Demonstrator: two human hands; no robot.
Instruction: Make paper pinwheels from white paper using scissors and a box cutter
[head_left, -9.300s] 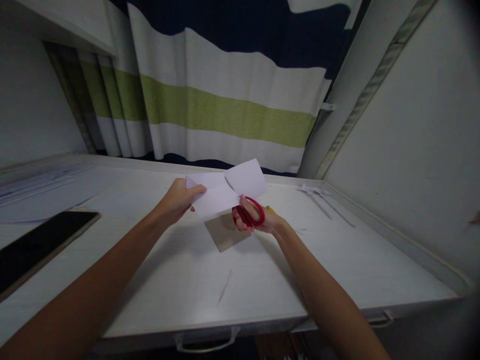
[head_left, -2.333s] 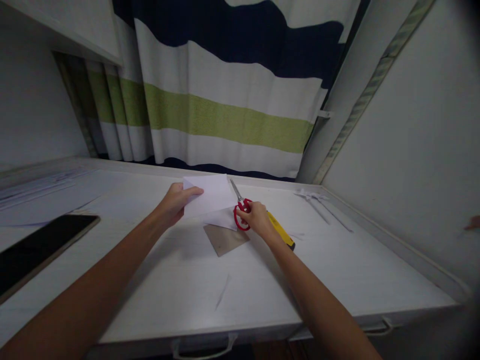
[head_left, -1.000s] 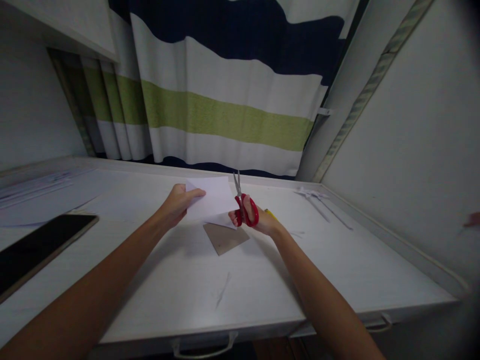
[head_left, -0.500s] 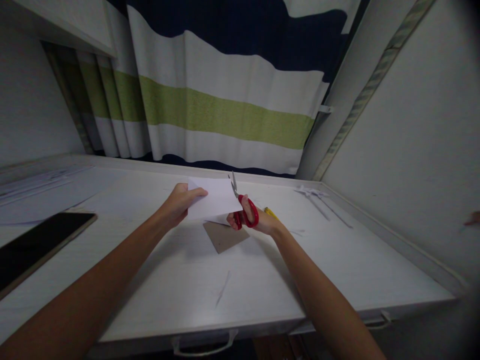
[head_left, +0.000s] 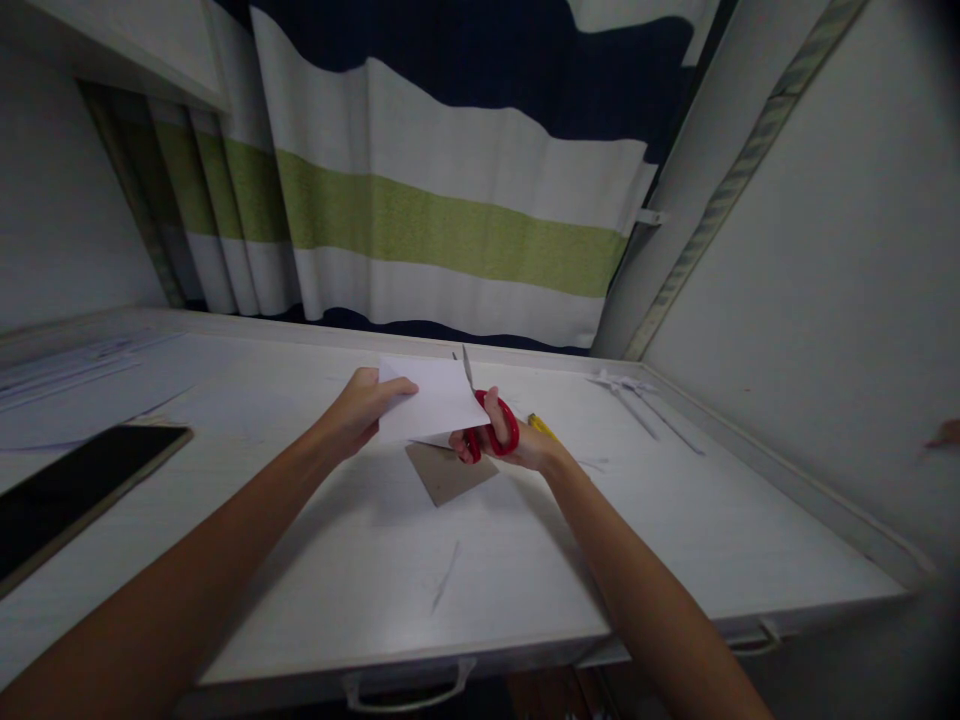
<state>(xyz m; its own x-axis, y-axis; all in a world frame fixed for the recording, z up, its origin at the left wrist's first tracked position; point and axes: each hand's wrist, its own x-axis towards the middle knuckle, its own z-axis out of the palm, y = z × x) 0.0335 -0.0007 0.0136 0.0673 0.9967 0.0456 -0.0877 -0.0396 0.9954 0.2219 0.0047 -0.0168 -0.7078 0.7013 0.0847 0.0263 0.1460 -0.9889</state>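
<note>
Far left on the bench (head_left: 360, 560): a dark phone (head_left: 71, 490), screen up, with loose paper sheets (head_left: 82, 365) beyond it. Near the middle, left hand (head_left: 358, 408) pinching the left edge of a white sheet of paper (head_left: 429, 398), thumb on top, held just above the bench. Just right, right hand (head_left: 504, 445) closed through the loops of red scissors (head_left: 491, 425), blades pointing far and up, tips apart at the sheet's right edge. Cut only starting, by the look of it; no long slit visible, most of the sheet still whole. Under the sheet, a brown card piece (head_left: 448, 472) flat on the bench. Behind the right hand, a yellow tool (head_left: 541, 427), partly hidden. Further right, thin paper strips (head_left: 645, 400). One sliver (head_left: 448, 575) near the front edge.
</note>
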